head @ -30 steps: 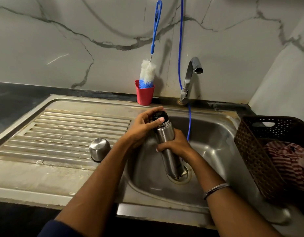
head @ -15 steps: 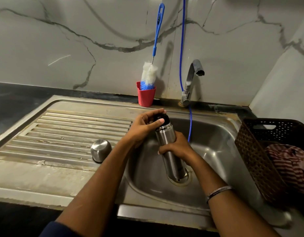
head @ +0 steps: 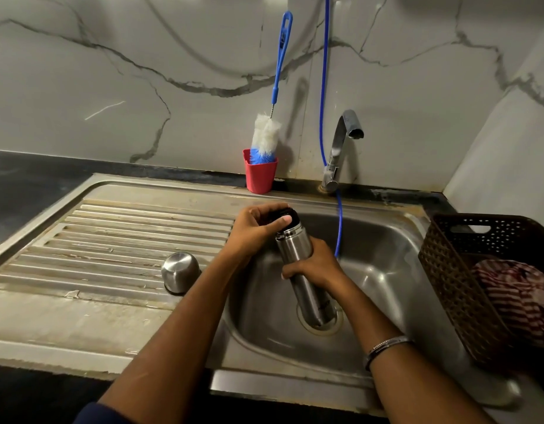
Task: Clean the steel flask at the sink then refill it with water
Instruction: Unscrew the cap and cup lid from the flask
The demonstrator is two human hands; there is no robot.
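change: almost none, we keep our left hand (head: 252, 229) curled on the black stopper (head: 285, 216) | right hand (head: 315, 266) clamps steel flask (head: 298, 261), base over the sink (head: 396, 270) drain | meaning: still unscrewing, washing not begun

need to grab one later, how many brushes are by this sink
1: the bottle brush stands head-down in the red cup behind the sink, left of the tap. The basket may hide more.

Steel sink unit (head: 81, 316): ribbed draining board at left, bearing one upturned steel cup (head: 180, 275); basin at right. Dark counter (head: 26, 179) behind, carrying a red cup (head: 261, 175); brown basket (head: 457, 270) at right edge.
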